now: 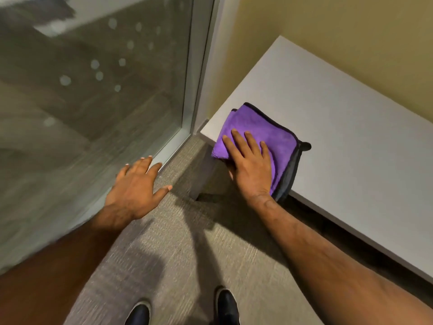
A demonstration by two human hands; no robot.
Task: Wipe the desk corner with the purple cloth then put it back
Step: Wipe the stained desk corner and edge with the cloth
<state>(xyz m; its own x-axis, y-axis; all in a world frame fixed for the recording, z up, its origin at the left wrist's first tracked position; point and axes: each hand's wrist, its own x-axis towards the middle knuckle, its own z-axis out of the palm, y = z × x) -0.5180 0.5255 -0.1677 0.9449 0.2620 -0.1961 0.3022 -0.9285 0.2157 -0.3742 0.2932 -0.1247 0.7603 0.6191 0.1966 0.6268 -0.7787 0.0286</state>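
Purple microfibre, edged in dark grey: the purple cloth lies folded on the near-left corner of the desk, its lower-left fold hanging just past the desk's front edge. My right hand is pressed flat on top of it, fingers extended and slightly spread, palm down; the thumb is out of sight at the desk edge, so I cannot tell whether it hooks under the fabric. A small dark tab of the cloth sticks out on its right side against the white surface.

My left hand is off the desk, held in the air over the floor, open with fingers splayed, holding nothing and touching nothing that I can see.

Surroundings: the desk top is white and bare apart from the cloth. A yellow wall runs behind the desk. To the left stands a glass panel in a pale metal frame, reaching down to the floor, close beside the desk corner. A desk leg drops below the corner, casting shadow onto the grey-beige carpet. My two dark shoes show at the bottom, standing on the carpet well short of the desk.
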